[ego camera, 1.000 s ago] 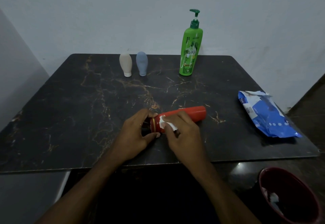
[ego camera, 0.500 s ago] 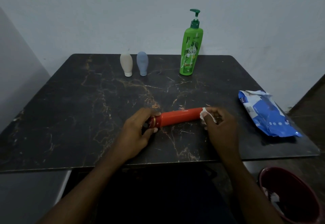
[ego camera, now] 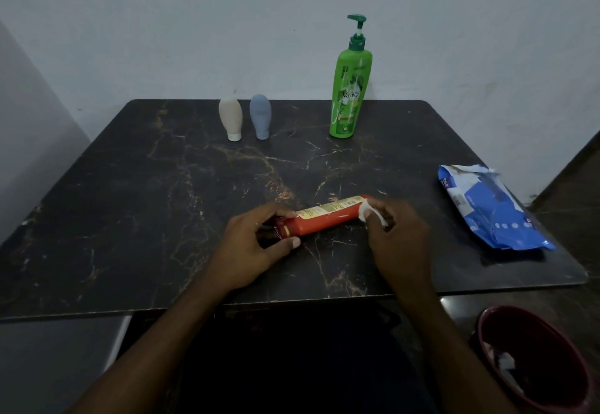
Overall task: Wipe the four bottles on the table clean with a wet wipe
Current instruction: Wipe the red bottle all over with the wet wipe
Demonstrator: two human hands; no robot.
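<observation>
A red bottle lies on its side near the front of the dark marble table, its yellow label turned upward. My left hand grips its capped left end. My right hand pinches a crumpled white wet wipe against the bottle's right end. At the back stand a beige bottle and a grey-blue bottle, both cap down, and a tall green pump bottle.
A blue wet-wipe pack, torn open, lies at the table's right edge. A dark red bin with used wipes inside sits on the floor at the lower right. A pale wall is close behind the table.
My right hand slid the wipe along the red bottle from near the cap to its right end. The bottle has rolled, so its yellow label now faces up.
</observation>
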